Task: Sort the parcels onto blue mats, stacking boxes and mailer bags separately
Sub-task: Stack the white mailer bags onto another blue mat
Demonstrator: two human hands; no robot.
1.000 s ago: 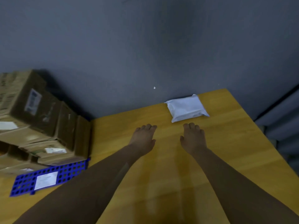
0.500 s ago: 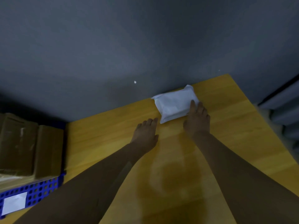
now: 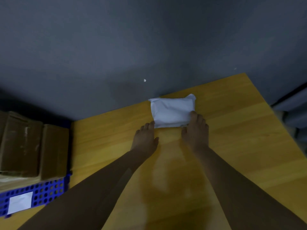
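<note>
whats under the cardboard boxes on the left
The cardboard boxes sit on a blue perforated mat, whose near edge sticks out and carries a white label. The boxes hide the rest of the mat.

Yellow wooden table (image 3: 232,130), dim, perhaps grey floor (image 3: 116,47)

The table (image 3: 232,146) is yellow wood with a fine grain, smooth and faintly glossy, catching soft reflections of the arms. At its far edge the mailer bag (image 3: 172,111) looks like thin white plastic film, crinkled and slightly shiny. On the left, the boxes (image 3: 29,146) are brown corrugated cardboard, matt and scuffed, with strips of clear tape glinting. Under them the blue mat (image 3: 44,191) is hard perforated plastic, a matt white paper label (image 3: 20,203) lying on it. The floor (image 3: 116,47) behind is dull grey, matt.
</note>
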